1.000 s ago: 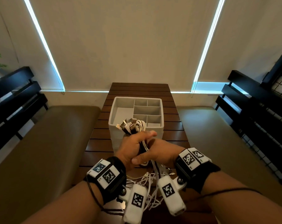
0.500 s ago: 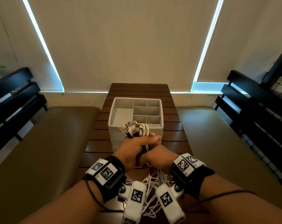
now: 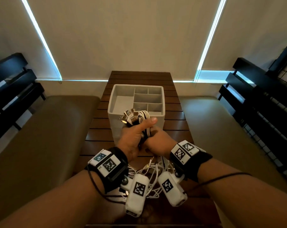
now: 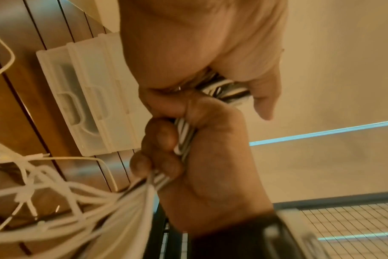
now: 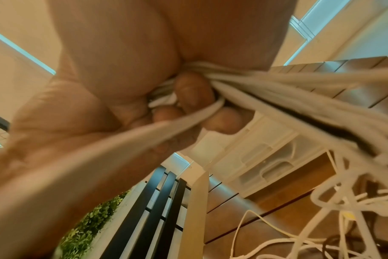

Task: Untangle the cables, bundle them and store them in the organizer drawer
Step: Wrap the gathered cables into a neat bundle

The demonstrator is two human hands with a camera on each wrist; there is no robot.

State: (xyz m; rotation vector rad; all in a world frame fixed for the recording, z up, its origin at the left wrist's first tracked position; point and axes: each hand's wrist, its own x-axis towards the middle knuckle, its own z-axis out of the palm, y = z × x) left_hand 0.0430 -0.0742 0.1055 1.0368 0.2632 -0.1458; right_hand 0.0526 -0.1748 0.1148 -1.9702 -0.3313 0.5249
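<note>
My left hand [image 3: 134, 134] grips a bundle of white and black cables [image 3: 140, 118] upright, just in front of the white organizer [image 3: 112, 102]. The thumb lies across the bundle, and the USB plugs [image 3: 128, 116] fan out above the fist. Right below it, my right hand [image 3: 157, 143] is curled round the same cables [image 4: 184, 136]. Its fingers [image 5: 193, 91] wrap the strands. The free ends hang down into a loose white tangle [image 3: 151, 171] on the table. The organizer's top compartments hold nothing.
The organizer stands mid-table on a dark slatted wooden table [image 3: 174, 122], with closed drawer fronts [image 4: 89, 98] facing me. Brown cushioned benches [image 3: 45, 129] run along both sides, with black slatted backrests [image 3: 254, 99] behind them. Drawn blinds close off the far wall.
My right hand has slid down under the left hand, along the cables. The bundle's plug end has risen slightly toward the organizer.
</note>
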